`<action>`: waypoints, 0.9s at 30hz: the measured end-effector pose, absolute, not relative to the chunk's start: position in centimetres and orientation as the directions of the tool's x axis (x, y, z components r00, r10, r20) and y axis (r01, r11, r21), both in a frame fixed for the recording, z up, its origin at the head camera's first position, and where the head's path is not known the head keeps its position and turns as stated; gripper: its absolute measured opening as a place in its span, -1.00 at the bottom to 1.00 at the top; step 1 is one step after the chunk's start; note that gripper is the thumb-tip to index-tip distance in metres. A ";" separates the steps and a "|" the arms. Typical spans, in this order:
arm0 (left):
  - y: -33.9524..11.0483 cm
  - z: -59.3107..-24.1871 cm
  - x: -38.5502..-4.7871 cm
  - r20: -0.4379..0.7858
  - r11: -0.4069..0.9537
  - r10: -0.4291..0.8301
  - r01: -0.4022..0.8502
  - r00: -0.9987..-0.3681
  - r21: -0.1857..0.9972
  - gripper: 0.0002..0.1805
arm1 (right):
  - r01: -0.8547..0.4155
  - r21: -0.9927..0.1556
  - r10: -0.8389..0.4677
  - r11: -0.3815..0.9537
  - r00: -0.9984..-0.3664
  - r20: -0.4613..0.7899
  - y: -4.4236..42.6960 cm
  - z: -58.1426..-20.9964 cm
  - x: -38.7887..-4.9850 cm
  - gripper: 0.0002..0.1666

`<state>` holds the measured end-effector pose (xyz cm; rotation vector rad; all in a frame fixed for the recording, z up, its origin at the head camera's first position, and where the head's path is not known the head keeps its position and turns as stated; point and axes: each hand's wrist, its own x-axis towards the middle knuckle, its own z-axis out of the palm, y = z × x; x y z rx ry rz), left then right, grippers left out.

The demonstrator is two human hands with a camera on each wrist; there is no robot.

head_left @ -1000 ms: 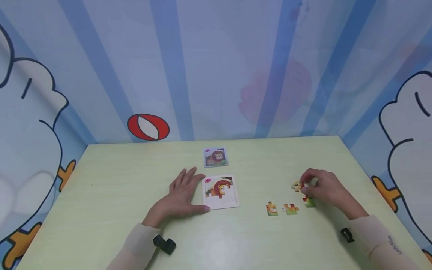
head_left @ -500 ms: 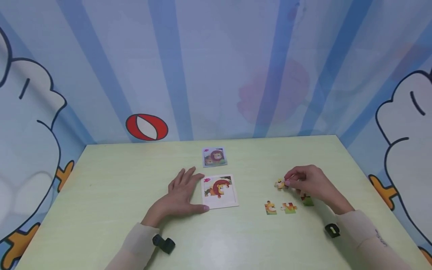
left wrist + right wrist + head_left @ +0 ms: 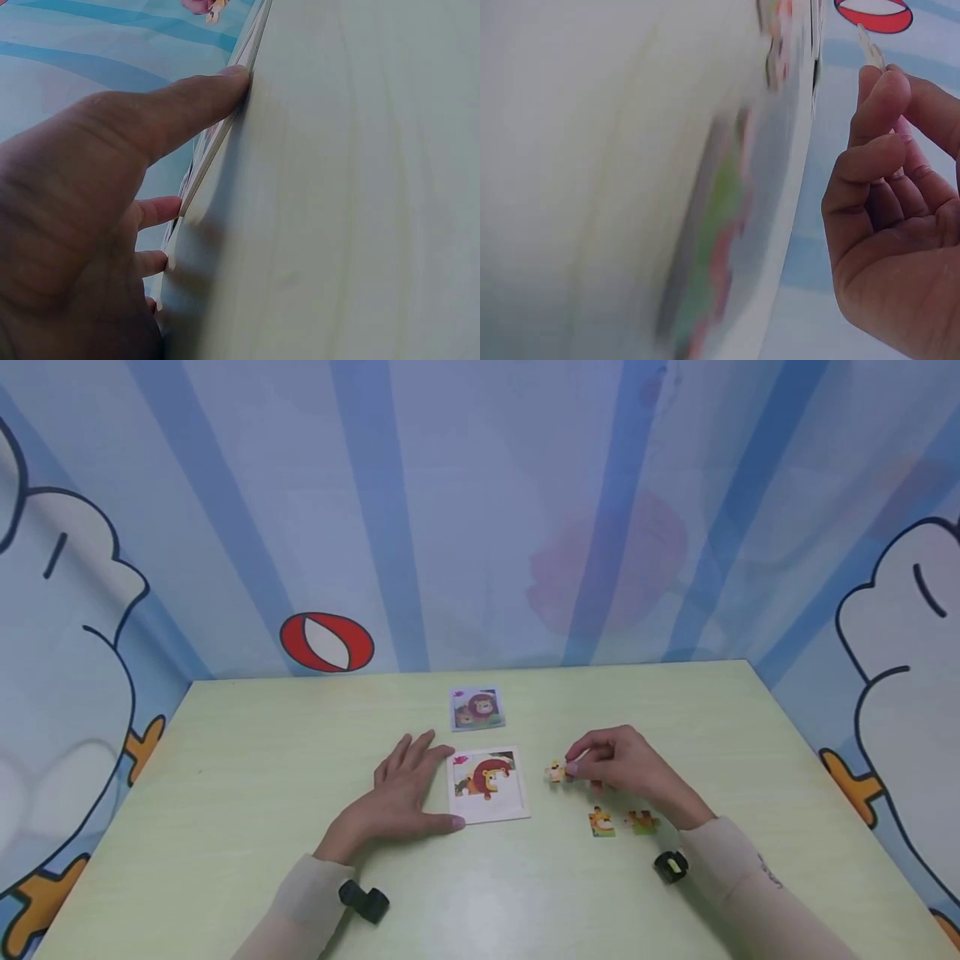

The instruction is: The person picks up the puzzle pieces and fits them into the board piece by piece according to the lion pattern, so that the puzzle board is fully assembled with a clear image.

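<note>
A white-bordered puzzle tray with a partly filled lion picture lies mid-table. My left hand rests at its left side, fingers spread, thumb and index finger touching its corners. In the left wrist view the thumb presses against the tray's edge. To the right of the tray, my right hand pinches a small yellow puzzle piece above the table. That piece shows edge-on at the fingertips in the right wrist view. Two loose puzzle pieces, one orange-and-green and one red-and-green, lie below this hand.
Behind the tray lies a small card with a full lion picture. A blurred puzzle piece lies on the table in the right wrist view. The pale table ends at a blue striped backdrop.
My right hand has carried the yellow puzzle piece left, from the far right to near the tray. Its forearm now covers where another piece lay. The left hand stays at the tray.
</note>
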<state>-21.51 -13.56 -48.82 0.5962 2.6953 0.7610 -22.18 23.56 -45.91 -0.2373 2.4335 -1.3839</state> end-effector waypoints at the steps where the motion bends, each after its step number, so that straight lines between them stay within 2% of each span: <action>1: -13.6 -48.8 -21.5 -0.149 0.776 0.459 0.313 -0.876 0.548 0.14 | 0.026 -0.863 -0.307 0.504 -0.929 -0.207 23.3 -46.0 -22.2 -0.71; 13: -13.7 -48.9 -21.6 -0.152 0.775 0.460 0.311 -0.875 0.551 0.15 | 0.087 -0.903 -0.351 0.421 -0.902 -0.250 20.5 -46.3 -23.1 -0.71; 27: -13.7 -49.1 -21.7 -0.147 0.774 0.460 0.315 -0.875 0.548 0.15 | 0.188 -0.866 -0.300 0.463 -0.886 -0.353 17.6 -46.2 -24.0 -0.80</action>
